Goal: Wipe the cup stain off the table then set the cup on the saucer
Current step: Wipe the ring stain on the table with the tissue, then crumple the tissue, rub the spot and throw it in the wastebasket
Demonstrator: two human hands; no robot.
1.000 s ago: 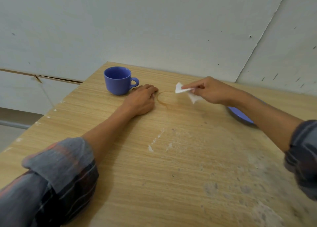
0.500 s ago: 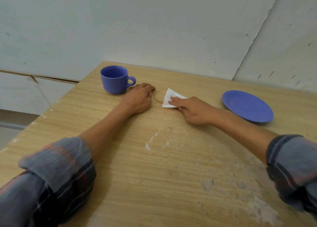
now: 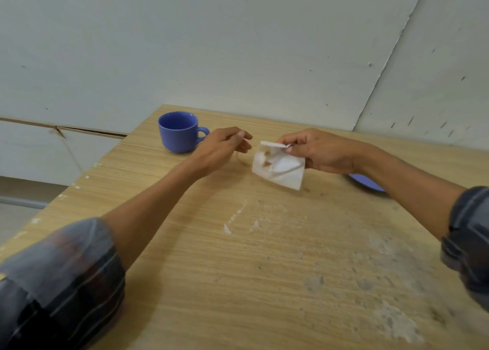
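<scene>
A blue cup (image 3: 179,132) stands near the far left corner of the wooden table (image 3: 238,270), handle to the right. My right hand (image 3: 317,152) pinches a white tissue (image 3: 279,167) by its top edge and holds it lifted above the table; brown marks show on the tissue. My left hand (image 3: 225,148) hovers just right of the cup, fingers loosely curled, holding nothing. A faint arc of the cup stain (image 3: 242,161) shows between my hands. The blue saucer (image 3: 366,182) lies behind my right forearm, mostly hidden.
White scuffs and paint marks (image 3: 238,222) spot the table's middle and near right. The table's left edge drops off to the floor. A pale wall (image 3: 238,45) rises right behind the far edge.
My right hand lifted the tissue off the stain; it now hangs in the air with brown marks. My left hand rose from flat on the table. The stain looks fainter.
</scene>
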